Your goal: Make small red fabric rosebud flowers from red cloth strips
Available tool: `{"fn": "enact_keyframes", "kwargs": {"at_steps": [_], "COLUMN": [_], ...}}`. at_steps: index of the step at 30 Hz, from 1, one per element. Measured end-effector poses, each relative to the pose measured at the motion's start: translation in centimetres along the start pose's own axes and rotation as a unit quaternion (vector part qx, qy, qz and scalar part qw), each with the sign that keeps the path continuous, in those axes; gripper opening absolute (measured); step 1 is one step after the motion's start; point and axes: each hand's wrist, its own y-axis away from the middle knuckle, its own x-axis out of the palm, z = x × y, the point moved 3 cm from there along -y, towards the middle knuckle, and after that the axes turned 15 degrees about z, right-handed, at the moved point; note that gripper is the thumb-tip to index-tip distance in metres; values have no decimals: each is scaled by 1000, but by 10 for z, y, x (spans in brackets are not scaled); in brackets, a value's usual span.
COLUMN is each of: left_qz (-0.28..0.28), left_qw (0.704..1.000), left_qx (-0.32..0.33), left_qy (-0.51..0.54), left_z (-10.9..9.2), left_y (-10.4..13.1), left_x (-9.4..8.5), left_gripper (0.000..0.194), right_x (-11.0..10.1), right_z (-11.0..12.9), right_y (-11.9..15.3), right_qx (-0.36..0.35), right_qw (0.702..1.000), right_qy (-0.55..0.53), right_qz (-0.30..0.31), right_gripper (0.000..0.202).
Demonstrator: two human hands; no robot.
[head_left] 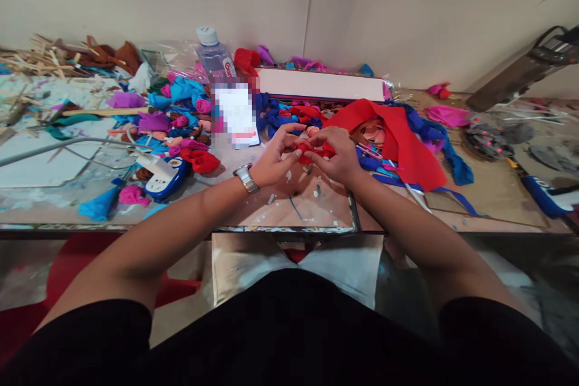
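Note:
Over the front part of the table, my left hand (277, 157) and my right hand (337, 154) meet at a piece of crumpled red crepe-like material (309, 151). Thumbs and fingertips of both hands pinch it, one hand at each side. Part of the piece is hidden by the fingers, so its exact shape cannot be made out. Just beyond my right hand lies a wide strip of the same red material (407, 145), draped over a heap of scraps. A phone (237, 111) with a lit, blurred screen is close to my left hand.
Rolled coloured flowers (154, 120) and scraps crowd the left. A blue-and-white power strip (167, 181) with a grey cable sits there. Behind stand a water bottle (215, 57) and a long white box (321, 84). A dark tumbler (506, 75) leans at the right.

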Motion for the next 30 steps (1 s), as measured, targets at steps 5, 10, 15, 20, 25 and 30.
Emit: {"fn": "enact_keyframes", "kwargs": {"at_steps": [5,10,15,20,25,30], "left_qz": [1,-10,-26,-53,-65,-64], "left_qw": [1000,1000,999,996,997,997], "left_qx": [-7,-11,-26,-41,-49,-46], "left_qy": [-6,-11,-30,-51,-19,10], "left_z": [-3,-6,-9,-8,-5,-5], "left_y": [-1,-2,-2,-2,-2,-2], "left_x": [2,1,-1,-4,-5,-5], "left_gripper": [60,58,48,43,45,50], "right_x": [0,-1,-4,-6,-5,-6], "right_z": [-2,0,3,8,7,6], "right_y": [1,1,0,1,1,0], "right_qx": [-11,-4,-11,-35,-22,-19], "right_qw": [1000,1000,1000,999,999,999], "right_qy": [8,-9,-12,-22,-26,-25], "right_qz": [15,3,-14,-18,-16,-26], "right_gripper": [46,39,33,27,25,24]}}
